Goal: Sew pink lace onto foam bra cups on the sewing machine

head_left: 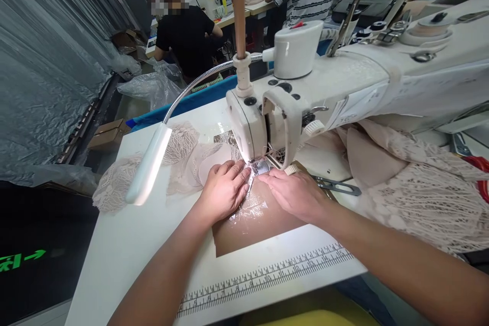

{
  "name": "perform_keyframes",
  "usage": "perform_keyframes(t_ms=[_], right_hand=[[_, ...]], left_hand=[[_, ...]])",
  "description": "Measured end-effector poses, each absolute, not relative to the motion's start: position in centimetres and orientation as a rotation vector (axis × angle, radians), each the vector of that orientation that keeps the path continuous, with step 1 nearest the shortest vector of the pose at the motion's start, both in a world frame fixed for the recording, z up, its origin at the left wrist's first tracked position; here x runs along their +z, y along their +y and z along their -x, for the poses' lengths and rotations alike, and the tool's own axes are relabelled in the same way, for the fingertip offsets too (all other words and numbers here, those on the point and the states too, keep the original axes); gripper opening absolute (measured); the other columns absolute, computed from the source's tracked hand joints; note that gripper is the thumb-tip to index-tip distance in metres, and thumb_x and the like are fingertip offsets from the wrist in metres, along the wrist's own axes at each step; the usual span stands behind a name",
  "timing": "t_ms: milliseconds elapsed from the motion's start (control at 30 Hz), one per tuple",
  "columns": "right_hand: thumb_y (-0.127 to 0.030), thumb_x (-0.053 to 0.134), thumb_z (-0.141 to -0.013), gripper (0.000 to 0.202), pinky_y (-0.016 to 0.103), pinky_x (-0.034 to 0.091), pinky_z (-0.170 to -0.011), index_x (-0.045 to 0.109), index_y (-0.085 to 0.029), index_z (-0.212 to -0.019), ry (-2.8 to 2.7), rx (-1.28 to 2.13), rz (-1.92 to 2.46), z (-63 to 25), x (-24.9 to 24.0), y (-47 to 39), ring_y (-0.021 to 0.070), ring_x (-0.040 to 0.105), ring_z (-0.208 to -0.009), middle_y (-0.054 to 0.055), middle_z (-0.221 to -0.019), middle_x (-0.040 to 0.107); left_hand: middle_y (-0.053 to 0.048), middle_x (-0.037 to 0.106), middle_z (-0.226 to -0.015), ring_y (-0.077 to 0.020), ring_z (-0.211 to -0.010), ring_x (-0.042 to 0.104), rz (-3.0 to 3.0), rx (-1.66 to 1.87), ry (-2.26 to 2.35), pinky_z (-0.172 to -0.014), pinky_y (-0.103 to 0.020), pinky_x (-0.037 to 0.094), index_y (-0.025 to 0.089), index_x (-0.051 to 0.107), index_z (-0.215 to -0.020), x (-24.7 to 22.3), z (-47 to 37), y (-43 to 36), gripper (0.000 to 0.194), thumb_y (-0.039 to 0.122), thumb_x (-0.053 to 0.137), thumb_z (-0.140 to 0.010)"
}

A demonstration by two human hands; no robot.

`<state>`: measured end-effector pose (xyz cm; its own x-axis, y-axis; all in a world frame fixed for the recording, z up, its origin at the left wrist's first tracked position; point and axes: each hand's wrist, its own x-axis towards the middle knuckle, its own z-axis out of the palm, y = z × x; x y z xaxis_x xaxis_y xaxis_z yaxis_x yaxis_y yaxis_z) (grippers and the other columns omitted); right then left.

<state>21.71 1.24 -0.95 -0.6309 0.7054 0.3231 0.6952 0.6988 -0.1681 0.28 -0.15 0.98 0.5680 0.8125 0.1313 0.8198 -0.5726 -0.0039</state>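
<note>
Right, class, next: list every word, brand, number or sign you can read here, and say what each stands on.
"JUKI": the white sewing machine in the background.
"9", "10": the printed ruler; some of its other numbers are too small to read surely.
Arrow and figure, no readable words: the green sign.
Too blurred to read: the papers on the near sewing machine.

The white table (153, 254) carries lace fabric (180, 143) and a brown sheet (263, 224).

There are two hands (226, 189) (296, 194), one gooseneck lamp (148, 165), one brown sheet (254, 229) and one printed ruler (263, 281).
</note>
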Motion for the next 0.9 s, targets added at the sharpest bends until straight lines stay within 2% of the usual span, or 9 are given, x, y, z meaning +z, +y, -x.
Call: perform_keyframes(t_ms=[433,567,700,800,900], right_hand=[[-0.011,0.045,-0.084,0.031,0.028,0.026,-0.058,0.068,-0.020,-0.101,-2.566,0.071,1.104,-21.7,-0.7,1.2,0.0128,0.044,-0.060,0.001,-0.074,0.062],[-0.011,0.044,-0.083,0.031,0.028,0.029,-0.060,0.068,-0.020,-0.101,-2.547,0.077,1.120,-21.7,-0.8,1.2,0.0129,0.046,-0.060,0.002,-0.077,0.064],[-0.012,0.043,-0.085,0.031,0.027,0.034,-0.064,0.068,-0.019,-0.102,-2.512,0.119,1.141,-21.7,-0.6,1.2,0.0140,0.053,-0.064,0.003,-0.079,0.066],[-0.012,0.043,-0.086,0.031,0.027,0.036,-0.064,0.068,-0.019,-0.101,-2.518,0.116,1.184,-21.8,-0.2,1.2,0.0148,0.055,-0.065,0.003,-0.078,0.067],[-0.011,0.043,-0.085,0.031,0.026,0.036,-0.063,0.069,-0.019,-0.099,-2.532,0.120,1.199,-21.7,0.1,1.1,0.0149,0.056,-0.065,0.003,-0.078,0.067]], left_hand=[[-0.011,0.047,-0.135,-0.0284,-0.119,0.042,2.723,-0.137,-1.426,-0.093,-0.044,0.037,0.016,0.047,-0.130,0.8,-0.3,-0.2,0.038,0.031,0.037,-0.096],[-0.012,0.046,-0.135,-0.0302,-0.119,0.042,2.669,-0.086,-1.511,-0.089,-0.044,0.042,0.017,0.046,-0.131,1.5,-0.8,-0.5,0.041,0.037,0.039,-0.096],[-0.014,0.050,-0.128,-0.0314,-0.106,0.049,2.684,0.058,-1.679,-0.078,-0.042,0.049,0.014,0.049,-0.128,3.5,-1.3,-1.7,0.049,0.047,0.042,-0.093],[-0.013,0.058,-0.114,-0.0275,-0.094,0.054,2.819,0.134,-1.713,-0.077,-0.039,0.051,0.014,0.056,-0.121,4.9,-1.5,-2.7,0.043,0.045,0.043,-0.094],[-0.012,0.060,-0.107,-0.0259,-0.091,0.055,2.884,0.056,-1.697,-0.076,-0.038,0.051,0.014,0.060,-0.113,5.0,-1.6,-3.1,0.036,0.040,0.044,-0.094]])
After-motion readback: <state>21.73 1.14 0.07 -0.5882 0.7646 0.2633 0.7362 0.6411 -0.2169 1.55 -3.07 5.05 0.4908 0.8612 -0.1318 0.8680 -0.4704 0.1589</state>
